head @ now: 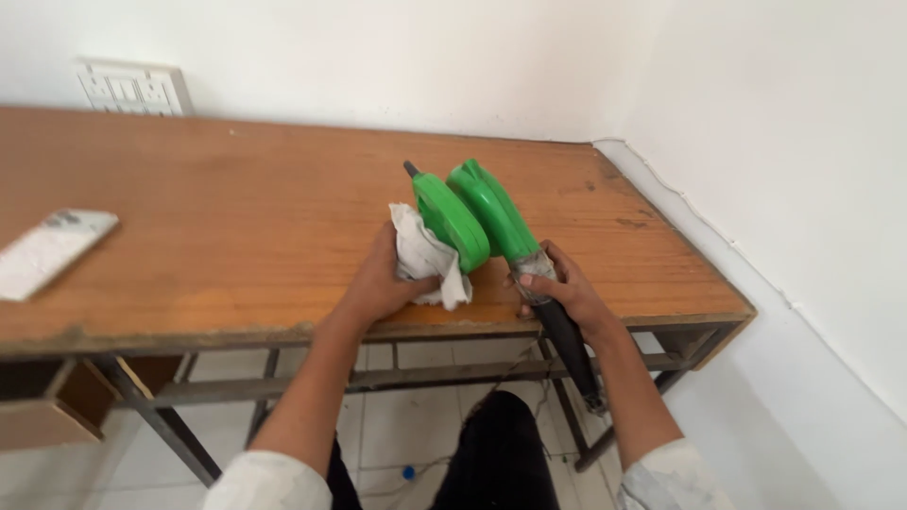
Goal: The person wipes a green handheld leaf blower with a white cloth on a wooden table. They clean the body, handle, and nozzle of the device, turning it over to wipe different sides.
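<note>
One green blower [472,212] lies near the table's [236,217] front edge, its long axis running from the far-left down toward the person, black nozzle overhanging the edge. The right hand [562,288] grips its neck. The left hand [383,279] presses one white cloth [425,255] against its body.

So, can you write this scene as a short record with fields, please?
left hand: presses a white cloth against the green tool
right hand: grips the tool at its dark handle
green tool: lies on the wooden table, near the front edge
table, far left: flat white object
wall: white switch panel
</note>
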